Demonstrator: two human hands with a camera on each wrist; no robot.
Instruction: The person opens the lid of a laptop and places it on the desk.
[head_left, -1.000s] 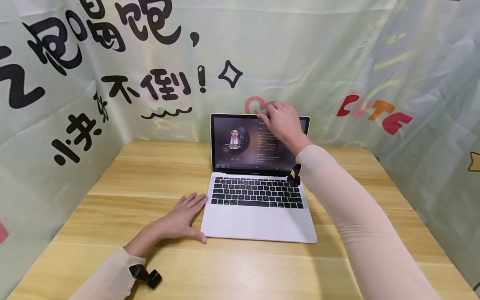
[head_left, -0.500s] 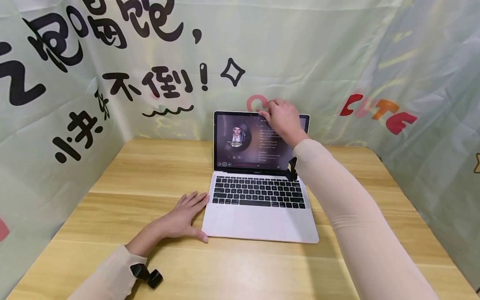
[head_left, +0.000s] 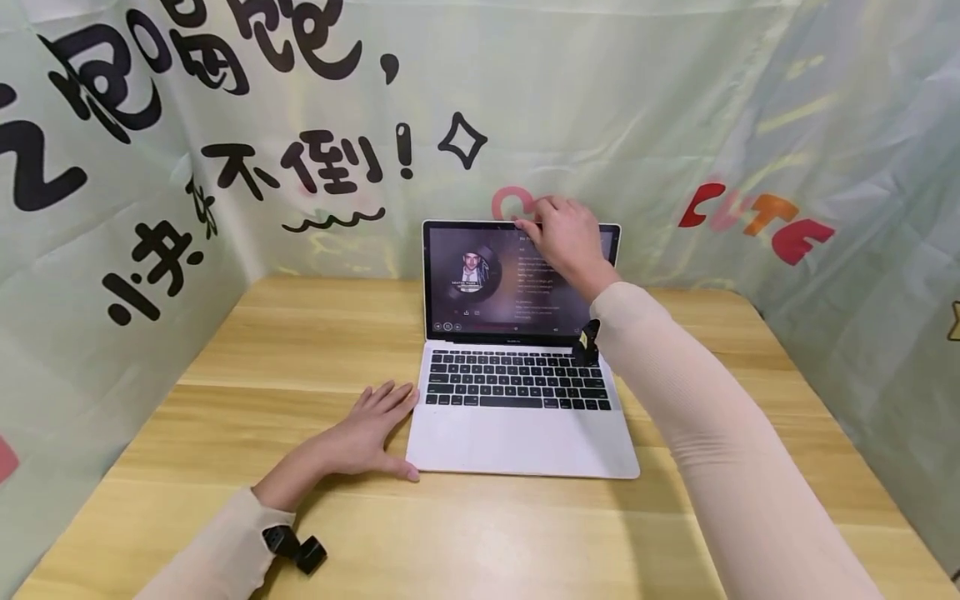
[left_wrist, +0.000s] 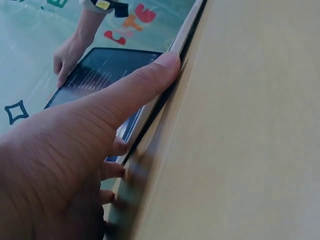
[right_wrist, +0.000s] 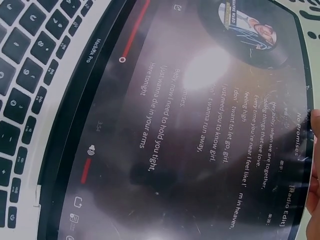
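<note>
A silver laptop [head_left: 517, 433] stands unfolded on the wooden table, its screen [head_left: 487, 283] lit with a music player, a round album picture and lyrics. My right hand [head_left: 570, 242] pinches the top edge of the screen lid, right of its middle, thumb on the front and fingers behind. In the right wrist view only the fingertips [right_wrist: 314, 200] show at that lid edge. My left hand [head_left: 365, 437] rests on the table with fingers spread, its fingertips and thumb touching the base's left side. The left wrist view shows the thumb [left_wrist: 150, 80] lying along the laptop's front left corner.
The wooden table [head_left: 285, 350] extends around the laptop on all sides. Pale green cloth [head_left: 600, 100] with printed black lettering and coloured "CUTE" letters hangs close behind and along both sides. Small black cameras [head_left: 295, 548] sit at the sleeve cuffs.
The head view has shifted very slightly. Both hands keep their places on the laptop, and the lid's angle shows no clear difference.
</note>
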